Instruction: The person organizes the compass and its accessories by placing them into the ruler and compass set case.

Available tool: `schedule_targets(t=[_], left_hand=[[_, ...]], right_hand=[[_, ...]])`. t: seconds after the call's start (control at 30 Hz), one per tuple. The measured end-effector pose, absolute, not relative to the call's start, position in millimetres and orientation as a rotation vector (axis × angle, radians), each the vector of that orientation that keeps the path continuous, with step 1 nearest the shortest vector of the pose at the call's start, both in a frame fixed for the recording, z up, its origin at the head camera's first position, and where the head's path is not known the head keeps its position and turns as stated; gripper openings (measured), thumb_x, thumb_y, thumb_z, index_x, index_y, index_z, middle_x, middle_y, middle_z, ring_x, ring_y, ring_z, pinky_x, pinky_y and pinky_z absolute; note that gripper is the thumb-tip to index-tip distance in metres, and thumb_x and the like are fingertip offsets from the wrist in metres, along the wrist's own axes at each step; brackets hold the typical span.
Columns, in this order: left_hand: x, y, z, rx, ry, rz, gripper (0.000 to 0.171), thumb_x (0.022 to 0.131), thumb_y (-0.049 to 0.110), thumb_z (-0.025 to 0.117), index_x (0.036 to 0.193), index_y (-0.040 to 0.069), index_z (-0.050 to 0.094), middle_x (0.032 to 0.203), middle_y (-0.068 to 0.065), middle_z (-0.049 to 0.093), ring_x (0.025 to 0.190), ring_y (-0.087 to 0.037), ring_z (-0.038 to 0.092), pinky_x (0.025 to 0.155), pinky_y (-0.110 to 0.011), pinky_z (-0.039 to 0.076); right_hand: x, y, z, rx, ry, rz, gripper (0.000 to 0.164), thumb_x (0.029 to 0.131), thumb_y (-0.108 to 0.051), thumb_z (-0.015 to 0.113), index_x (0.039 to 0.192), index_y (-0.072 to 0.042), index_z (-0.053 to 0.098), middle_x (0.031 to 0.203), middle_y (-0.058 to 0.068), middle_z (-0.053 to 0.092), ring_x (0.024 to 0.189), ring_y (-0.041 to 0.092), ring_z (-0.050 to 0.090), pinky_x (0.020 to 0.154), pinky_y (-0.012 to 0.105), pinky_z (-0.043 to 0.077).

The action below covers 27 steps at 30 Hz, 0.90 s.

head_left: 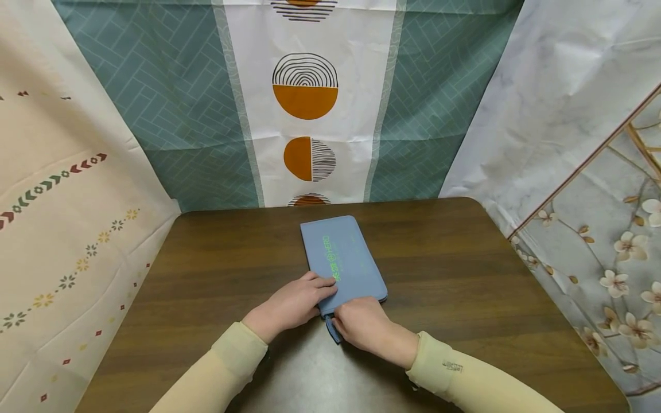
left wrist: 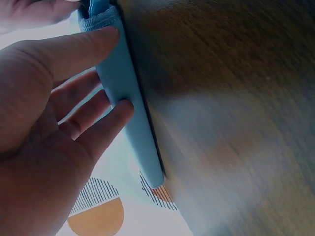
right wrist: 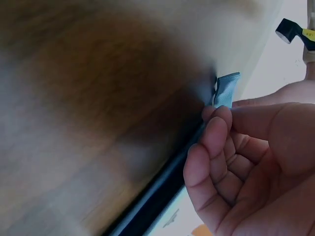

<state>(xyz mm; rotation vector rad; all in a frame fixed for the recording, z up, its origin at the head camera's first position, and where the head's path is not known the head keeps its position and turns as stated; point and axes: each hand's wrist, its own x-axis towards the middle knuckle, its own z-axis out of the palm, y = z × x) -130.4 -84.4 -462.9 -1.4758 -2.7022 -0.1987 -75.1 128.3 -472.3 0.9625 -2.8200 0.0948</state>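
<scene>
A flat blue-grey zip case with green HERO lettering lies on the table, slightly slanted. My left hand holds its near left side, fingertips on the cover. In the left wrist view, the thumb and little finger of that left hand touch the case's smooth narrow side. My right hand is curled at the near edge, pinching at the base of a short fabric tab. In the right wrist view, the fingertips of the right hand hide the pinched part; a dark edge runs away from them.
The brown wooden table extends around the case on both sides. A patterned teal and white curtain hangs behind its far edge. Cream cloth hangs at the left and floral cloth at the right.
</scene>
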Motion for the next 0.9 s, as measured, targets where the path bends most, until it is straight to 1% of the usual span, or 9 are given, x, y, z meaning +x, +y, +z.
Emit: schedule_targets(t=[0.1, 0.23, 0.37, 0.47, 0.63, 0.7, 0.77, 0.83, 0.9], left_hand=[[-130.9, -85.7, -462.9, -1.486, -2.676, -0.203, 0.055, 0.092, 0.002, 0.089, 0.143, 0.000, 0.070, 0.151, -0.015, 0.065, 0.133, -0.031, 0.061, 0.106, -0.038, 0.054], [-132.1, -88.4, -463.8, -1.496, -2.652, -0.209, 0.050, 0.094, -0.002, 0.084, 0.143, 0.001, 0.072, 0.150, -0.014, 0.066, 0.133, -0.031, 0.061, 0.107, -0.038, 0.054], [-134.2, -91.6, -465.5, -1.509, -2.616, -0.250, 0.046, 0.094, -0.009, 0.080, 0.138, 0.002, 0.075, 0.147, -0.013, 0.068, 0.132, -0.031, 0.063, 0.107, -0.037, 0.054], [-136.0, -92.8, -466.9, -1.520, -2.594, -0.280, 0.045, 0.093, -0.013, 0.077, 0.136, 0.001, 0.076, 0.145, -0.014, 0.068, 0.131, -0.032, 0.064, 0.107, -0.038, 0.054], [-137.2, -95.2, -469.1, -1.484, -2.628, -0.326, 0.040, 0.098, -0.012, 0.072, 0.135, 0.002, 0.076, 0.146, -0.013, 0.068, 0.133, -0.031, 0.064, 0.108, -0.040, 0.054], [-137.6, -98.3, -470.0, -1.442, -2.643, -0.347, 0.037, 0.100, -0.009, 0.072, 0.134, 0.004, 0.077, 0.146, -0.013, 0.068, 0.133, -0.030, 0.064, 0.108, -0.041, 0.054], [-137.9, -102.3, -470.6, -1.379, -2.657, -0.357, 0.034, 0.102, -0.004, 0.073, 0.135, 0.006, 0.077, 0.148, -0.012, 0.067, 0.135, -0.031, 0.064, 0.109, -0.044, 0.054], [-138.4, -106.8, -471.2, -1.292, -2.664, -0.336, 0.034, 0.104, 0.005, 0.075, 0.138, 0.008, 0.075, 0.152, -0.013, 0.065, 0.139, -0.033, 0.061, 0.111, -0.049, 0.052], [-138.6, -111.8, -470.6, -1.170, -2.686, -0.292, 0.040, 0.107, 0.016, 0.076, 0.146, 0.008, 0.071, 0.158, -0.014, 0.060, 0.145, -0.037, 0.056, 0.115, -0.055, 0.048]], right_hand=[[-75.7, 122.1, -474.0, 0.957, -2.834, 0.088, 0.037, 0.102, -0.026, 0.078, 0.068, -0.020, 0.064, 0.061, -0.002, 0.063, 0.056, 0.018, 0.064, 0.055, 0.038, 0.053], [-76.4, 115.9, -476.8, 0.943, -2.847, 0.081, 0.037, 0.102, -0.027, 0.077, 0.068, -0.021, 0.064, 0.062, -0.002, 0.063, 0.056, 0.018, 0.064, 0.054, 0.038, 0.053], [-76.4, 114.0, -475.1, 0.954, -2.861, 0.132, 0.034, 0.104, -0.029, 0.076, 0.073, -0.021, 0.068, 0.065, -0.003, 0.066, 0.059, 0.018, 0.066, 0.056, 0.037, 0.054], [-78.0, 119.9, -469.6, 0.974, -2.873, 0.219, 0.030, 0.105, -0.032, 0.076, 0.078, -0.022, 0.073, 0.067, -0.005, 0.066, 0.060, 0.015, 0.066, 0.057, 0.037, 0.053], [-85.0, 145.3, -461.2, 0.889, -2.843, 0.349, 0.029, 0.105, -0.040, 0.076, 0.081, -0.024, 0.074, 0.069, -0.011, 0.063, 0.059, 0.008, 0.060, 0.054, 0.034, 0.048], [-88.4, 159.1, -459.9, 0.812, -2.808, 0.378, 0.024, 0.104, -0.041, 0.078, 0.089, -0.023, 0.078, 0.077, -0.011, 0.067, 0.065, 0.008, 0.062, 0.056, 0.034, 0.050], [-92.0, 174.5, -460.4, 0.733, -2.774, 0.388, 0.023, 0.102, -0.042, 0.080, 0.102, -0.019, 0.081, 0.091, -0.006, 0.074, 0.075, 0.012, 0.068, 0.060, 0.036, 0.055], [-95.6, 189.8, -461.8, 0.662, -2.758, 0.398, 0.034, 0.102, -0.043, 0.080, 0.120, -0.014, 0.081, 0.108, 0.000, 0.077, 0.091, 0.018, 0.074, 0.069, 0.041, 0.061], [-99.4, 204.4, -463.5, 0.600, -2.760, 0.403, 0.049, 0.103, -0.044, 0.079, 0.136, -0.008, 0.075, 0.127, 0.008, 0.075, 0.111, 0.027, 0.074, 0.081, 0.048, 0.063]])
